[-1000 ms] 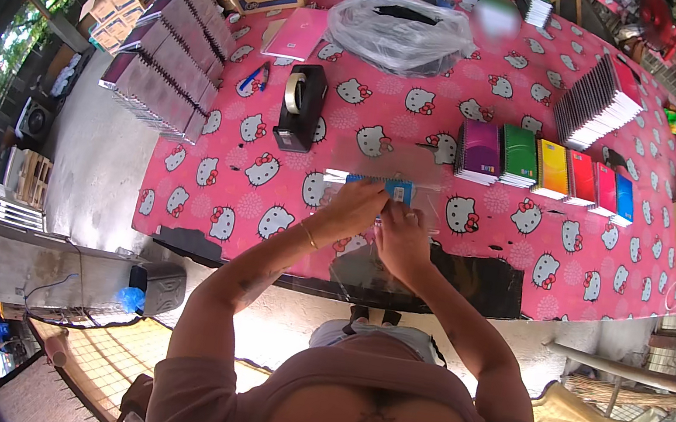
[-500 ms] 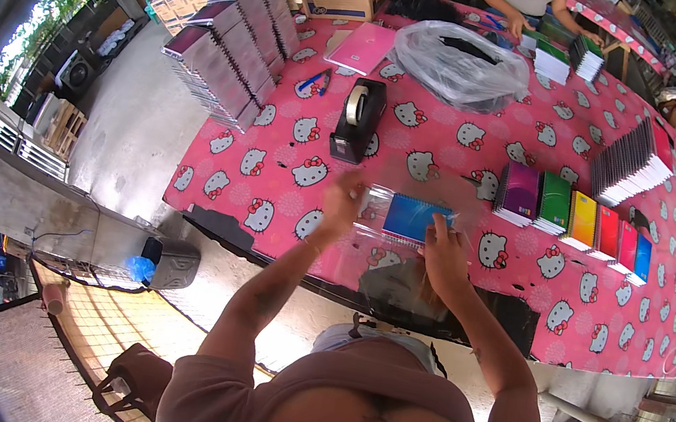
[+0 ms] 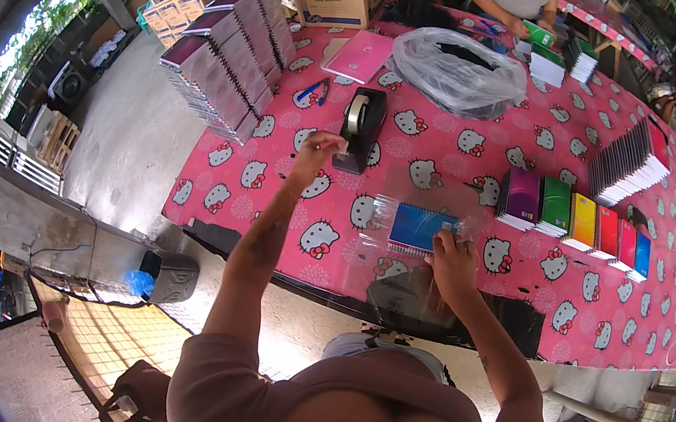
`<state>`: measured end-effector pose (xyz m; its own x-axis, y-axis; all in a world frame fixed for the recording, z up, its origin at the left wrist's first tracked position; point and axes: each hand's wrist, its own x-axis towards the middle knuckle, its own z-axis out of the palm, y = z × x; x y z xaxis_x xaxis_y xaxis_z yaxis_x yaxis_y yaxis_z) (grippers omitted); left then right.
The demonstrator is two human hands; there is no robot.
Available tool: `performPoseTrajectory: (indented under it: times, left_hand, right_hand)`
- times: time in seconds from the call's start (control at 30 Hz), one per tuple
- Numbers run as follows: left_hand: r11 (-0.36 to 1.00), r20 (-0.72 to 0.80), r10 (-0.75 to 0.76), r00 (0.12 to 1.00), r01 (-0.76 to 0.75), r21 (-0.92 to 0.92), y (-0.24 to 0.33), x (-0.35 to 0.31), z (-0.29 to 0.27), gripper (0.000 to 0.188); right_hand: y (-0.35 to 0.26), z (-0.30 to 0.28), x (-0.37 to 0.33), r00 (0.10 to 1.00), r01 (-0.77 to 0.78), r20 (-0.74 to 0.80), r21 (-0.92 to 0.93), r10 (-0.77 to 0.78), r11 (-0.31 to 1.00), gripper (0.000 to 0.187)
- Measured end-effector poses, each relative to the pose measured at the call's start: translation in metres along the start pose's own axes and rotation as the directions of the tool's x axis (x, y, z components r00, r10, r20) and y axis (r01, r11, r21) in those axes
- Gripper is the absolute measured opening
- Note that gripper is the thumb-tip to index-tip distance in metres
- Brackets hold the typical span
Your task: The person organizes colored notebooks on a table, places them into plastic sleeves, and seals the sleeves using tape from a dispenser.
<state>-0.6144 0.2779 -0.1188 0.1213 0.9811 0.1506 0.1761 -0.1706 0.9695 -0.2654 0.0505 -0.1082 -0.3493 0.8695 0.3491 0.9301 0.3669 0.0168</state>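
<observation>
A small blue spiral notebook point(image 3: 417, 228) lies flat near the table's front edge, with a clear plastic sleeve point(image 3: 377, 228) around it and spreading past its left side. My right hand point(image 3: 455, 267) grips the notebook's right end through the plastic, its fingers bent and pressed down on the cover. Farther left, my left hand point(image 3: 318, 155) reaches to the near end of a black tape dispenser point(image 3: 362, 131). Its fingertips are pinched together at the end of the clear tape point(image 3: 343, 148), which is only faintly visible there.
Small notebooks in several colours point(image 3: 554, 206) stand in a row at right, with a larger stack point(image 3: 631, 165) behind. Tall notebook stacks point(image 3: 235, 53) rise at left. Beyond lie pens point(image 3: 314, 91), a pink notebook point(image 3: 360, 55) and a plastic bag point(image 3: 455, 84). A person point(image 3: 514, 0) handles green notebooks opposite.
My left hand has left the plastic sleeve's left side and moved up and left to the tape dispenser. My right hand stays on the blue notebook. The person opposite has lifted a green notebook.
</observation>
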Motion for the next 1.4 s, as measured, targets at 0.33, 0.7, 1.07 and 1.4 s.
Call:
performPoseTrajectory:
  times: [0.33, 0.7, 1.07, 1.4]
  left_hand:
    - [0.811, 0.006, -0.396, 0.918, 0.353, -0.467, 0.0, -0.052, 0.031, 0.014]
    - [0.421, -0.242, -0.108, 0.964, 0.265, 0.867, -0.009, -0.034, -0.021, 0.025]
    - [0.973, 0.595, -0.191, 0.781, 0.072, 0.218, 0.095, -0.08, 0.173, 0.022]
    - [0.6, 0.611, -0.187, 0.769, -0.403, 0.691, 0.086, -0.076, 0.196, 0.039]
  right_hand:
    - [0.001, -0.004, -0.004, 0.997, 0.004, -0.081, -0.1, -0.012, 0.995, 0.049]
    - [-0.002, 0.01, -0.008, 0.998, 0.023, -0.057, -0.068, -0.027, 0.997, 0.054]
    - [0.012, 0.006, -0.011, 0.987, 0.017, -0.163, 0.05, -0.009, 0.999, 0.045]
    - [0.01, 0.004, -0.016, 0.982, -0.098, -0.142, 0.18, 0.124, 0.979, 0.051]
